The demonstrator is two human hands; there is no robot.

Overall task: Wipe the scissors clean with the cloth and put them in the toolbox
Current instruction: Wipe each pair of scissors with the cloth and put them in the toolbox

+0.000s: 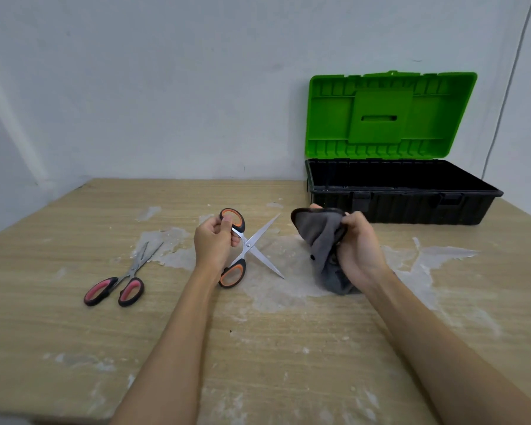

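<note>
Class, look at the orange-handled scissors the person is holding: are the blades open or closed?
Open. The orange-handled scissors have their blades splayed into an X, held by the left hand.

A wooden table (pixel 258 348) with a pale, streaky grain fills the lower half of my view, its far edge meeting the wall at 12 o'clock. Patches of whitish residue (pixel 288 289) mar the top: the largest spreads across the middle, with thinner streaks running out toward 3 o'clock and smaller flecks near the front edge at 6 o'clock. A plain white wall (pixel 166 87) rises behind, evenly and softly lit. At 9 o'clock a second wall plane angles in, forming a corner. A thin cable (pixel 511 84) runs down the wall at 2 o'clock.
</note>
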